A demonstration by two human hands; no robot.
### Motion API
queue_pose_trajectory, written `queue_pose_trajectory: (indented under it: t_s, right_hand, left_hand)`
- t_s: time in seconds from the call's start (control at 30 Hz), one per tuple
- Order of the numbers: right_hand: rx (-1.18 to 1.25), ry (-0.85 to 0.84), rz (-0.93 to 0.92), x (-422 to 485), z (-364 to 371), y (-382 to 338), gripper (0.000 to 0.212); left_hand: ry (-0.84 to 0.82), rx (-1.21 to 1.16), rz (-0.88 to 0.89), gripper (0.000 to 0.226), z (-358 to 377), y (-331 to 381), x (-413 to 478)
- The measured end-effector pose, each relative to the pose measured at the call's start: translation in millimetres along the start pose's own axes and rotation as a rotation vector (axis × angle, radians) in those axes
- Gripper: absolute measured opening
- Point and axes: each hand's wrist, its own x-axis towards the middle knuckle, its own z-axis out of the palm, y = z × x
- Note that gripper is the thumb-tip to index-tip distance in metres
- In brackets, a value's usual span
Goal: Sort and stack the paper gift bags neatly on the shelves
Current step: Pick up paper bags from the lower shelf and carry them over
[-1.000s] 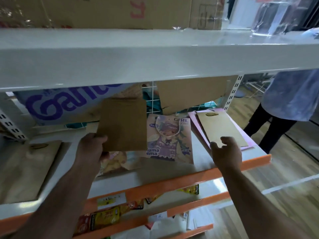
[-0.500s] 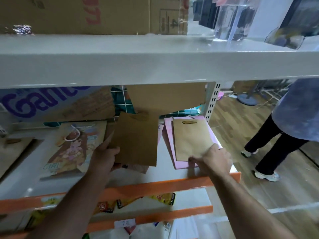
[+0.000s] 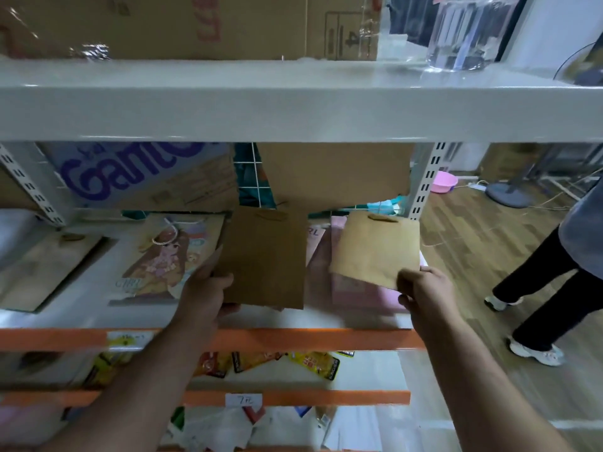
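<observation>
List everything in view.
shelf: one, white, orange edge, middle
dark brown bag: one, brown, held up at centre
pink bags: count unclear, pink, its right end
light brown bag: one, tan, over the pink bags
cartoon girl bag: one, multicoloured, left of centre
flat brown bag: one, brown, far left
cardboard box: at least one, brown, top shelf
snack packets: several, yellow and red, tier below
left hand: one, grips dark brown bag's edge
right hand: one, pinches light brown bag's corner

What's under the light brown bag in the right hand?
A pink bag lies on the shelf beneath the light brown bag, which the right hand pinches by a corner. The pink bag's upper part is covered.
</observation>
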Motion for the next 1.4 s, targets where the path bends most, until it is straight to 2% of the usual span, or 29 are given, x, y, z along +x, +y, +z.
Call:
queue_pose_trajectory:
  t_s: [0.2, 0.4, 0.63, 0.87, 0.97, 1.23, 1.4]
  right_hand:
    - [0.044, -0.133, -0.058, -38.3, 37.6, -8.1, 0.027]
    - [0.059, -0.183, -0.057, -75.8, 97.1, 5.6, 0.014]
    - [0.064, -0.264, -0.039, -148.3, 194.2, 31.2, 0.022]
    - [-0.023, -0.257, 0.027, -220.9, 300.5, 69.1, 0.004]
    - [-0.019, -0.266, 0.038, -243.3, 337.1, 82.0, 0.009]
    - [-0.020, -0.288, 0.027, -248.4, 391.4, 87.5, 0.010]
    - [0.021, -0.313, 0.003, -217.2, 414.1, 92.7, 0.031]
  left_hand:
    - [0.056, -0.108, -0.070, 0.013, -38.0, 7.5, -9.5]
    - [0.090, -0.193, -0.029, 0.018, -106.1, 14.8, -20.2]
    - [0.186, -0.279, -0.033, 0.014, -228.0, 13.7, -17.9]
    - [0.213, -0.241, 0.005, 0.022, -357.7, 25.1, -17.6]
    - [0.251, -0.239, -0.013, 0.023, -397.0, 26.7, -12.2]
    - [0.223, -0.194, -0.037, 0.023, -433.2, 34.3, 18.0]
    - [0.226, -0.083, -0.048, 0.035, -427.4, 46.9, 58.5]
